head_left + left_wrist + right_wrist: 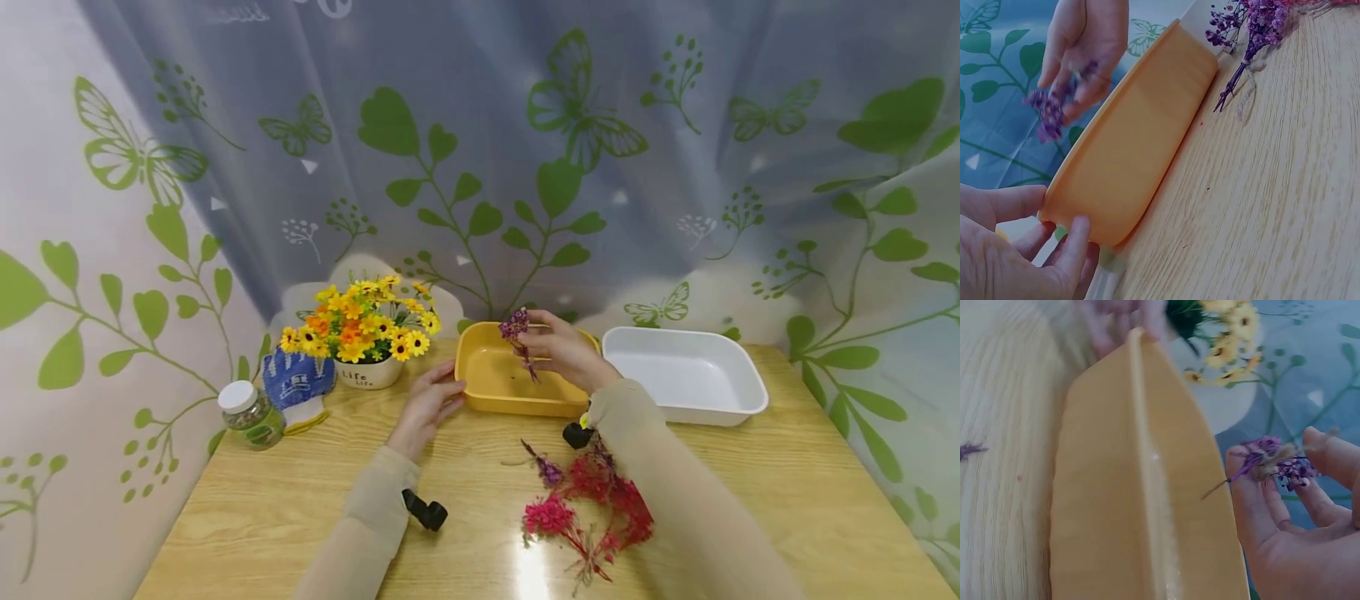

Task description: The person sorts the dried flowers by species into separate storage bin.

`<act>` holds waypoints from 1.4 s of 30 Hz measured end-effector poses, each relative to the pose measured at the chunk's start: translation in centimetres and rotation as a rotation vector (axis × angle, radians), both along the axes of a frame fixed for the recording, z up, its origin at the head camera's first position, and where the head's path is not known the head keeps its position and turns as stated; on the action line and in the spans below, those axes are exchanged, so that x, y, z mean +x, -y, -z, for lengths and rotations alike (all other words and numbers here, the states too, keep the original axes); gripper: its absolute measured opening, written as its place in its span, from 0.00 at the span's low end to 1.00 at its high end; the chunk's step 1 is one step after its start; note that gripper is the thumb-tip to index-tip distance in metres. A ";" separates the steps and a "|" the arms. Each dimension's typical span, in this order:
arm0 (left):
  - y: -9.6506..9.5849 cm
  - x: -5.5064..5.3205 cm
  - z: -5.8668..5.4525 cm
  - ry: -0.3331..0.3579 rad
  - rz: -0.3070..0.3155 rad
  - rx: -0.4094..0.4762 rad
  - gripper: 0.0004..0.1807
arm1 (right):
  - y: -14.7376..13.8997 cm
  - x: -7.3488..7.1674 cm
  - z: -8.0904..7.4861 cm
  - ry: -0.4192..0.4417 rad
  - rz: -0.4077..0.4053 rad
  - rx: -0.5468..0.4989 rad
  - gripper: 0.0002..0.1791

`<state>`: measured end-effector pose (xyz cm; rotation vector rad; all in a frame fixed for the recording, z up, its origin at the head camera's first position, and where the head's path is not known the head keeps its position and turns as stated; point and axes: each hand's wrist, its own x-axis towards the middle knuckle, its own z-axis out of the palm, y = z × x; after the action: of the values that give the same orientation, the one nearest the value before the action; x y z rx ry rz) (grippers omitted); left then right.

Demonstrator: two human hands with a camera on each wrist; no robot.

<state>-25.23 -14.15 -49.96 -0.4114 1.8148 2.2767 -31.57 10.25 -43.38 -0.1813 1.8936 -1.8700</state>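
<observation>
My right hand [558, 346] pinches a small sprig of purple dried flowers [513, 327] above the yellow tray [525, 407]. The stems point down toward the inside, and the right wrist view shows the sprig [1279, 462] tied with twine at the thumb and fingers. At the tray's left end, my left hand [427, 408] touches the outer wall and rim with its fingertips, fingers extended. Below the right forearm lie dried flower bunches: purple [550, 473], pink [549, 515] and red [588, 475]; the sleeve covers part of them.
A white tray [678, 412] stands right of the yellow one. To the left are a pot [369, 375] of yellow and orange flowers [352, 325], blue gloves [298, 377] and a white-lidded jar [258, 425]. A patterned curtain [480, 167] hangs behind the wooden table [247, 517].
</observation>
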 end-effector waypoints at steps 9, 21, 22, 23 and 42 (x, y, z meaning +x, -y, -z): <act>-0.1 0.0 0.2 0.005 0.000 0.008 0.32 | 1.2 0.2 0.5 -0.064 -0.026 0.130 0.33; -0.1 0.0 0.1 0.008 -0.009 0.005 0.31 | 0.0 2.3 -2.1 -0.185 -0.048 0.160 0.32; -0.1 0.0 0.1 0.009 -0.010 0.007 0.31 | -0.5 2.7 -2.3 -0.207 -0.050 0.193 0.32; -0.1 0.0 0.1 0.007 -0.009 0.009 0.31 | -0.9 3.2 -2.4 -0.238 -0.054 0.232 0.32; -0.1 0.2 0.0 0.014 0.007 0.004 0.32 | -7.8 11.7 -0.1 -0.785 0.002 0.898 0.27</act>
<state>-25.07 -14.10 -49.96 -0.4184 1.8022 2.2669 -19.83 18.00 -43.30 -0.6633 3.0373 -0.7950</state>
